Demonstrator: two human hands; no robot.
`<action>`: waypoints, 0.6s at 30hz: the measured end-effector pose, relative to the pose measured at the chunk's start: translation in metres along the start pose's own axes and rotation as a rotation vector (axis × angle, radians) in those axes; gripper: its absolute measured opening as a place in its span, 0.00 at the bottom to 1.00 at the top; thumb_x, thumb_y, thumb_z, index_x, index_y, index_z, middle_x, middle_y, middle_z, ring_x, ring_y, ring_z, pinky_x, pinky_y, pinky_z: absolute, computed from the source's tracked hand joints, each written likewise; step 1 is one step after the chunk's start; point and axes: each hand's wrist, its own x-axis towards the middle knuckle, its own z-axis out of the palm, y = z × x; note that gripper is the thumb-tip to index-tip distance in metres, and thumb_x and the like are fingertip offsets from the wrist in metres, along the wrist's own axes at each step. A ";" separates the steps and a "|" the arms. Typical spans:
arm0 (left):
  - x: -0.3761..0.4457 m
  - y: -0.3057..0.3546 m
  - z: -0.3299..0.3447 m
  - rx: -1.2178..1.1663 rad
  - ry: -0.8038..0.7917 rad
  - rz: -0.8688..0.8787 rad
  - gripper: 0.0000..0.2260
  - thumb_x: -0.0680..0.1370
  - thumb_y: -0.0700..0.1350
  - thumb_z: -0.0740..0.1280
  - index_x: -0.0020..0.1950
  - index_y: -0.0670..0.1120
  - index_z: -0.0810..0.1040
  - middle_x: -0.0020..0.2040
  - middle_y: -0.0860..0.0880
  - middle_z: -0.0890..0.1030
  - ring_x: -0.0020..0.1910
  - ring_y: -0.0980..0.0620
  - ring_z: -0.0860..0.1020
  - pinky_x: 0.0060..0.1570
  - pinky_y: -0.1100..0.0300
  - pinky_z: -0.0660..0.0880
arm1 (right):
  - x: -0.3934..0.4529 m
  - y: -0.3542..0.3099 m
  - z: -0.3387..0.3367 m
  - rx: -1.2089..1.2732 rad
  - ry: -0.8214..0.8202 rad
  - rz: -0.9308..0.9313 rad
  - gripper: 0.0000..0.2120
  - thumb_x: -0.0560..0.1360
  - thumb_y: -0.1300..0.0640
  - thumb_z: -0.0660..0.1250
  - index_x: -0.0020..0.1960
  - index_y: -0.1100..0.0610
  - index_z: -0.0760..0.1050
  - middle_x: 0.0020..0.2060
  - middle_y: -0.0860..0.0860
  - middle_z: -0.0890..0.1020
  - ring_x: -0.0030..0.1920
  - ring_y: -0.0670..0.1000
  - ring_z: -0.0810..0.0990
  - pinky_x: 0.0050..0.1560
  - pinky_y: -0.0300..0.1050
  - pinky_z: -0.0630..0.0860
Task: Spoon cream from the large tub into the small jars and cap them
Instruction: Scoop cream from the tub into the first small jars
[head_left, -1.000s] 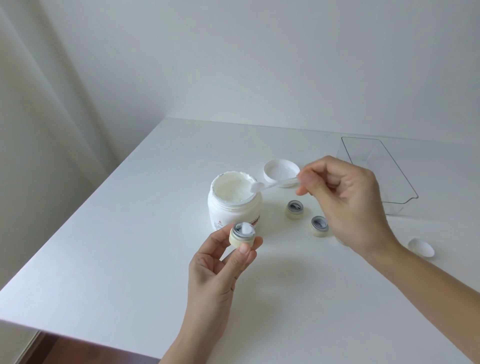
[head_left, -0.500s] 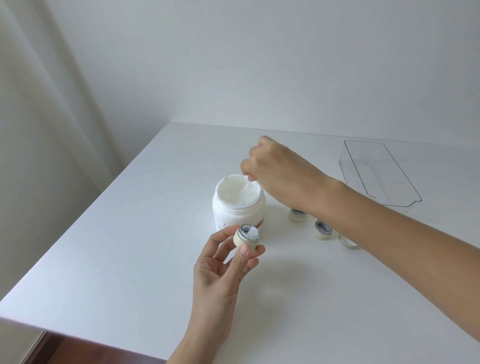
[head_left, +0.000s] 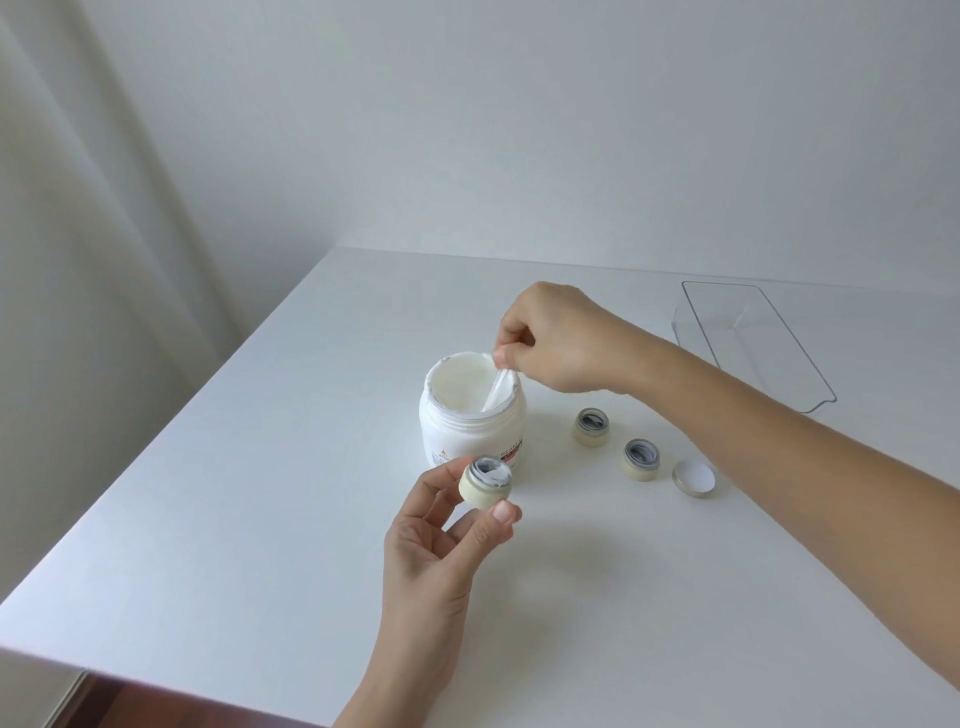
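A: Why does the left hand (head_left: 436, 540) hold the jar (head_left: 486, 482) up, just in front of the tub (head_left: 471, 410)?

B: Probably to keep the carry short. Its fingertips pinch the jar by the sides, mouth up and tilted a little toward the tub, some cream already inside.

A: And the right hand (head_left: 558, 338)?

B: It hangs over the tub's far rim, fingers pinching the top of the spoon (head_left: 498, 387). The spoon slants down into the cream, seemingly digging out another load.

A: What else is on the table (head_left: 260, 519)?

B: Two more open jars (head_left: 591, 426) (head_left: 642, 459) stand right of the tub, under the right forearm, with a cap (head_left: 694, 478) lying just beside the nearer one. A clear tray (head_left: 753, 343) sits farther back on the right.

A: Anything in the way?

B: Not between tub and held jar. The forearm passes above the standing jars, so a low sweep could likely knock them.
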 end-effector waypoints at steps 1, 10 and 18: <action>0.000 0.000 0.000 -0.004 0.003 0.003 0.19 0.63 0.44 0.78 0.53 0.51 0.83 0.51 0.49 0.85 0.41 0.49 0.84 0.46 0.62 0.80 | 0.000 0.005 -0.001 0.066 0.023 0.049 0.08 0.76 0.58 0.67 0.43 0.61 0.81 0.29 0.43 0.75 0.32 0.49 0.74 0.35 0.44 0.73; 0.001 0.000 -0.001 -0.011 0.016 0.015 0.18 0.63 0.44 0.78 0.52 0.51 0.83 0.51 0.46 0.86 0.45 0.47 0.85 0.46 0.62 0.80 | 0.000 0.036 0.001 0.553 0.065 0.277 0.07 0.75 0.62 0.67 0.40 0.59 0.80 0.31 0.50 0.81 0.33 0.47 0.72 0.37 0.39 0.69; 0.001 -0.002 -0.002 0.023 0.029 0.030 0.19 0.64 0.45 0.78 0.54 0.50 0.85 0.52 0.49 0.86 0.45 0.48 0.86 0.46 0.62 0.80 | -0.017 0.041 -0.003 0.999 0.004 0.310 0.05 0.76 0.66 0.64 0.45 0.65 0.79 0.29 0.53 0.79 0.30 0.48 0.71 0.30 0.37 0.68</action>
